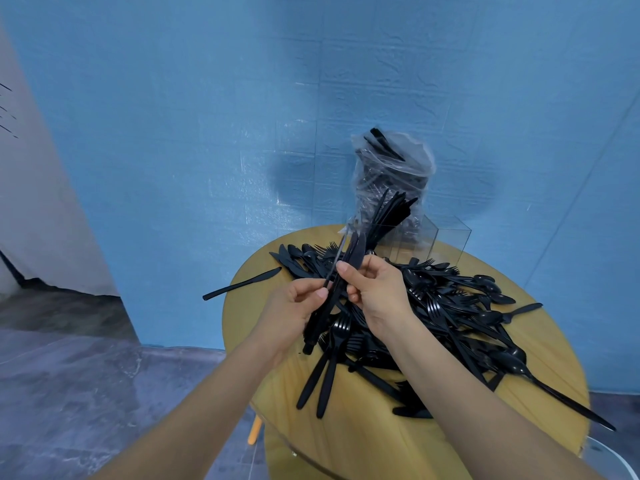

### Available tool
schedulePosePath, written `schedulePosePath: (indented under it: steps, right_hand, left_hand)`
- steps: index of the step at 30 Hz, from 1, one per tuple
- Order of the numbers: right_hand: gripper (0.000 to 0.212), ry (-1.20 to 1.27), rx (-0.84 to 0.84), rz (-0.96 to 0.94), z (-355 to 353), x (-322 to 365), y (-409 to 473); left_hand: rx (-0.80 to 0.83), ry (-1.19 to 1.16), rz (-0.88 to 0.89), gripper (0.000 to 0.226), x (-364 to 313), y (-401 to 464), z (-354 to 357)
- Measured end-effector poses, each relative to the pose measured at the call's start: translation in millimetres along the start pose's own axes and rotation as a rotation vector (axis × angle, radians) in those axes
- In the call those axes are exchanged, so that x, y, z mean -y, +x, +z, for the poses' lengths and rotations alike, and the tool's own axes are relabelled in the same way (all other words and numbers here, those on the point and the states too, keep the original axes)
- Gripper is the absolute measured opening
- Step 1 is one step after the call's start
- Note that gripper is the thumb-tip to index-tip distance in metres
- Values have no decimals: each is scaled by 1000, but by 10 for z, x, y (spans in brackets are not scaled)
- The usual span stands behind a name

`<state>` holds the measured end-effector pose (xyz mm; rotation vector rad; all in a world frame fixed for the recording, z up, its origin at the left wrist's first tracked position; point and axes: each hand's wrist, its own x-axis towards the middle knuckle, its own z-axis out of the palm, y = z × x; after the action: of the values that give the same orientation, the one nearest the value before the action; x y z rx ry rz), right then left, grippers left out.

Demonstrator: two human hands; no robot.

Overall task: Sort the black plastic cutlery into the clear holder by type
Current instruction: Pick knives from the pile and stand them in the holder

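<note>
A big heap of black plastic cutlery [446, 306], forks, spoons and knives mixed, covers the round yellow table [374, 441]. My left hand [294, 308] grips a bundle of black knives [346, 271] by the lower handles, blades pointing up and away. My right hand [375, 291] pinches the same bundle higher up with thumb and fingers. Behind the heap stands the clear holder [446, 240], with several knives [391, 216] standing upright in its left compartment; its right compartment looks empty.
A crumpled clear plastic bag [394, 171] with more black cutlery stands behind the holder, against the blue wall. One knife [242, 284] overhangs the table's left edge, and a long handle [571, 405] sticks out past the right edge. Grey floor lies to the left.
</note>
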<state>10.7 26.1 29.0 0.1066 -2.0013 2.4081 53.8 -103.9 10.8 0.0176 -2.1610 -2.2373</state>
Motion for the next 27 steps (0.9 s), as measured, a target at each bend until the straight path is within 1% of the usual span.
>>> schedulePosePath:
  steps: [4,6,8,12,16,19,22,25,27]
  right_hand:
    - [11,-13,5,-25,-20,-10,-3]
    - [10,-9,6,-27,-38,-11,-11]
    - [10,-7,8,-24,-48,-9,-14]
    - [13,-12,-23,-29,-40,1,18]
    - [20,12,-58,-3,-13,-4,51]
    - [21,-9,3,53,50,-28,66]
    - [7,-38,71,75,153,-59,92]
    - [11,-21,106,87,363,-123,123]
    - [11,-11,151,107,543,-200,156]
  left_hand:
    - [-94,76,19,14,8,22,-11]
    - [-110,108,23,13,-3,22,-15]
    - [-61,146,13,14,-16,9,2]
    - [78,214,29,27,-33,-31,75]
    - [116,173,52,25,-17,-48,97]
    - [123,136,42,24,8,-52,39]
    - [105,100,18,23,49,-62,-78]
    - [112,83,3,23,90,-69,-228]
    - [83,128,11,19,103,-52,-354]
